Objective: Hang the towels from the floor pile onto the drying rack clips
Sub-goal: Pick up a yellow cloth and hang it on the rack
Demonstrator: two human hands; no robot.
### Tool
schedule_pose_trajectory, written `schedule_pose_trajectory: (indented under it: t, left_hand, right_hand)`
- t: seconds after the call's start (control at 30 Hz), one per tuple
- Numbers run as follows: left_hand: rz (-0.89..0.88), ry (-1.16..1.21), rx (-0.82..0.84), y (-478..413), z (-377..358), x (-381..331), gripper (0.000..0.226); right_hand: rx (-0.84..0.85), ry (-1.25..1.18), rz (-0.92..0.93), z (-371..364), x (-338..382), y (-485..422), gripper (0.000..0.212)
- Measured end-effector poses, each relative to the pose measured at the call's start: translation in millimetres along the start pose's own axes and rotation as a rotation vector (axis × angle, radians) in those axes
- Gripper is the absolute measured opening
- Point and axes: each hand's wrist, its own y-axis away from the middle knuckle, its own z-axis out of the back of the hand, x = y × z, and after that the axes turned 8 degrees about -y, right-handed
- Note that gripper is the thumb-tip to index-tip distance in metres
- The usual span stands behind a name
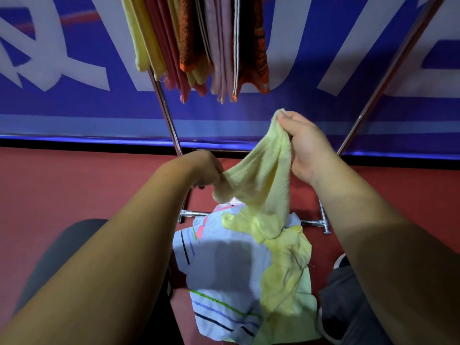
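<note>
Pale yellow towel (pixel 261 180) is held up btwn a person's two bare hands. Right hand (pixel 306 148) is the higher one: thumb & fingers pinch the towel's top corner, w/ a tuft of cloth poking out above the thumb. Left hand (pixel 206 170) is lower & further left, fingers curled round a bunched edge of the same towel. Cloth sags in folds btwn the two grips, & its btm end trails down onto the floor pile (pixel 249 307).

Pile lies on the red floor (pixel 74 185) right under the hands, btwn the person's knees in dark trousers (pixel 59 252). It shows a light blue towel (pixel 219 267) w/ thin black, green, blue & pink stripes, spread fairly flat, & a second yellow towel (pixel 286 277), crumpled, lying over its right side.

Drying rack (pixel 166 108) stands just behind the pile. Two shiny metal legs slant up & apart, the left one passing behind the left hand. A low base bar (pixel 194 213) lies on the floor, partly hidden by the pile.

Hung towels (pixel 199 41) crowd the top of the view: yellow, pink, orange, dusty rose, one w/ a white edge. They hang close together, ends dangling above the hands. Their tops are cut off, so how they're fastened can't be seen.

Bkgd: blue banner (pixel 74 113) w/ big white letters.
</note>
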Motion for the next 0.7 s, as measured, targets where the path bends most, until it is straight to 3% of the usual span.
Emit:
schedule_pose_trajectory:
  t: [0.1, 0.23, 0.43, 0.53, 0.7]
  left_hand:
    - [0.035, 0.208, 0.077, 0, -3, -1, 0.023]
    - [0.031, 0.264, -0.125, -1, 8, -6, 0.018]
    - [0.064, 0.881, -0.433, -2, 11, -11, 0.014]
    - [0.045, 1.032, -0.387, 1, 10, -13, 0.018]
    - [-0.097, 1.286, -0.158, 6, 15, -16, 0.03]
  right_hand:
    - [0.079, 0.172, -0.021, -1, -8, 4, 0.017]
    - [0.137, 0.417, -0.045, 2, -16, 5, 0.015]
    - [0.44, 0.229, -0.291, -2, -13, 19, 0.011]
    - [0.363, 0.232, -0.219, -2, -20, 14, 0.01]
    - [0.155, 0.216, -0.086, 1, -24, 5, 0.013]
